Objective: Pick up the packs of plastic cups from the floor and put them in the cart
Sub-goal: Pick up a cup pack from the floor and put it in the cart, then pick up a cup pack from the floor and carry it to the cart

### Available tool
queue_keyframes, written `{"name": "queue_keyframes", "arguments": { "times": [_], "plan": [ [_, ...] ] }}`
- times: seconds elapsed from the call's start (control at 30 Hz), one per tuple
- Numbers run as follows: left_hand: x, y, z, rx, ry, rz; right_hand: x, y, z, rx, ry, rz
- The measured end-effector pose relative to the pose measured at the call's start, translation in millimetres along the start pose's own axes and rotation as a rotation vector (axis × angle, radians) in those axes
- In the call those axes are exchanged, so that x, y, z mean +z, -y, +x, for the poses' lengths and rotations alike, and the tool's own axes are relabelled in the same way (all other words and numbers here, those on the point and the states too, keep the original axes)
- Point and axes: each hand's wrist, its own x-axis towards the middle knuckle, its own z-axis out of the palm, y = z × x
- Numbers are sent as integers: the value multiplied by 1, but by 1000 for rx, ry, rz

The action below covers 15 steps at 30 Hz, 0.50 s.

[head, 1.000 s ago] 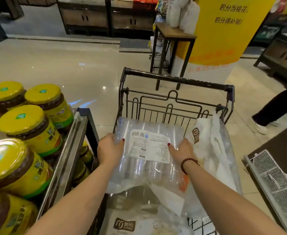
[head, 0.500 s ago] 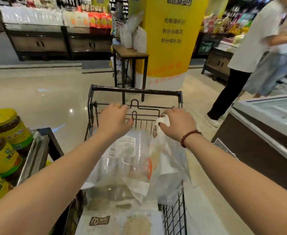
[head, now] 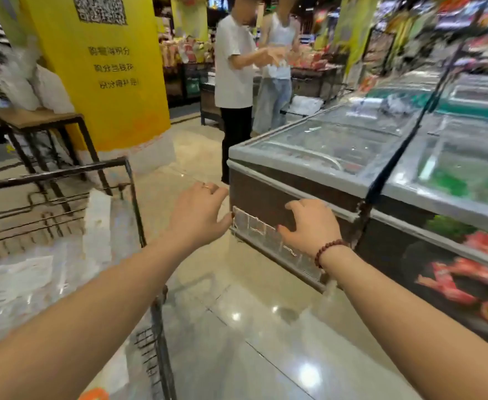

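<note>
A: Left hand?
B: Hanging in the air to the right of the cart, fingers loosely spread and curled, grasping nothing. Wearing a ring on one finger.
A: Right hand?
B: Also hovering empty, fingers parted and bent, in front of the brown side of the chest freezer. Showing a beaded bracelet at the wrist. Cannot tell whether touching the freezer front or just short of it.
A: Packs of plastic cups?
B: Lying inside the cart at the lower left, clear wrapping with a white label facing up, another pale pack standing against the wire wall further back. Blurring too much for a count.
A: Around them?
B: Glossy tiled floor reflecting ceiling lights between cart and freezer. Yellow pillar rising behind the cart, small wooden-topped table standing just left of it. Two people standing close together beyond the freezer's far corner.
</note>
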Motion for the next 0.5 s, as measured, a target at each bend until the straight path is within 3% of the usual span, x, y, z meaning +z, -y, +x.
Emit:
{"name": "queue_keyframes", "arguments": {
  "times": [0.27, 0.5],
  "plan": [
    [58, -234, 8, 324, 110, -109, -20, -204, -144, 352, 67, -46],
    [90, -432, 9, 725, 198, -153, -45, -330, -289, 741, 63, -77]
  ]
}}
